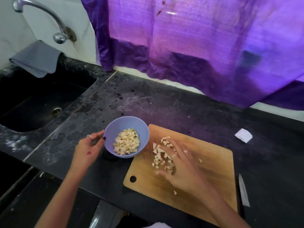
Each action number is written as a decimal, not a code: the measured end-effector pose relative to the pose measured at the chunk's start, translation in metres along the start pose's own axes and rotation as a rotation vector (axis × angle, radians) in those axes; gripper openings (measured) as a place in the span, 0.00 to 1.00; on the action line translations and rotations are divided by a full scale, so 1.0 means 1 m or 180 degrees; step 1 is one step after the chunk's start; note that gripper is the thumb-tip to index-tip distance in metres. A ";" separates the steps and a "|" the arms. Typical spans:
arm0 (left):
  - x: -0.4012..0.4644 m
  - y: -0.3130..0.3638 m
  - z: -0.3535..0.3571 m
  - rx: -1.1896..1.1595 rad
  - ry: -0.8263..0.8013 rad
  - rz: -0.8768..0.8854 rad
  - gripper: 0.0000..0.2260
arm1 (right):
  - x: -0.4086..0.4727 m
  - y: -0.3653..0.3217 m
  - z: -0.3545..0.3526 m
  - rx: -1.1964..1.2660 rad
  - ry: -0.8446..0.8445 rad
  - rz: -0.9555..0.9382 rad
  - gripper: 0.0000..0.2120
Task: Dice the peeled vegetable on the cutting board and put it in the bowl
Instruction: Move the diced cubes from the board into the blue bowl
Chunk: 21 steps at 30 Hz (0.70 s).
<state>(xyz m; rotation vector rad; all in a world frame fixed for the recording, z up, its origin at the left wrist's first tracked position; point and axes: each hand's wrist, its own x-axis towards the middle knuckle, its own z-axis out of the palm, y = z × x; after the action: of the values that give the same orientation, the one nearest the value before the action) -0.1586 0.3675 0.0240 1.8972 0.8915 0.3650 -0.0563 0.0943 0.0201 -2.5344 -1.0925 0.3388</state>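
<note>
A pale blue bowl (115,127) is tilted at the left edge of the wooden cutting board (212,162), with a heap of pale diced vegetable (126,143) inside. My left hand (89,145) grips the bowl's near-left rim. More diced pieces (160,156) lie scattered on the board's left half. My right hand (179,163), motion-blurred, lies flat over them with fingers spread, partly hiding the pieces. Two stray bits (175,192) sit apart on the board.
A knife (243,191) lies on the black counter just right of the board. A folded white paper (243,135) sits farther right. A dark sink (32,102) with tap and grey cloth (35,58) is at left. Purple plastic sheeting (197,46) hangs behind.
</note>
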 end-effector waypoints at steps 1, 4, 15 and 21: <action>0.000 0.001 -0.001 0.0003 -0.0011 -0.0010 0.13 | -0.014 0.013 0.006 -0.0240 -0.0075 0.0168 0.40; 0.001 0.003 -0.001 0.0006 -0.0027 -0.0035 0.13 | -0.039 0.040 0.018 -0.0507 -0.0006 0.0473 0.50; 0.000 -0.002 -0.003 -0.0002 -0.0125 -0.0116 0.13 | -0.013 0.041 0.037 -0.0605 0.0233 0.0219 0.47; -0.002 0.000 -0.001 0.0050 -0.0066 -0.0125 0.13 | 0.035 0.033 0.033 -0.0416 0.0018 0.0036 0.44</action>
<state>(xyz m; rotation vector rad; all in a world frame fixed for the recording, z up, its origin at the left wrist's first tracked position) -0.1606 0.3668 0.0245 1.8918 0.9189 0.3151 -0.0231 0.1070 -0.0264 -2.6546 -1.1331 0.2713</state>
